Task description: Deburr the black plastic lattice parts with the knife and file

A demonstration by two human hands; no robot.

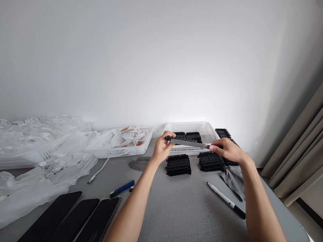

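Observation:
My left hand (161, 148) and my right hand (225, 149) hold a flat grey slab (189, 143), like a phone seen edge-on, level above the table between them. Each hand pinches one end, fingers closed on it. Right behind it stands a white basket (208, 129) holding black plastic parts (188, 136). Below the slab, two stacks of black plastic parts (178, 164) (210, 161) rest on the grey table.
A white marker (225, 200) and a grey cloth (234, 179) lie at right. A blue pen (121, 188) and three dark phones (73, 218) lie at front left. Another white basket with cables (123, 141) and clear plastic bags (37, 154) fill the left. The table's right edge (285, 208) is near.

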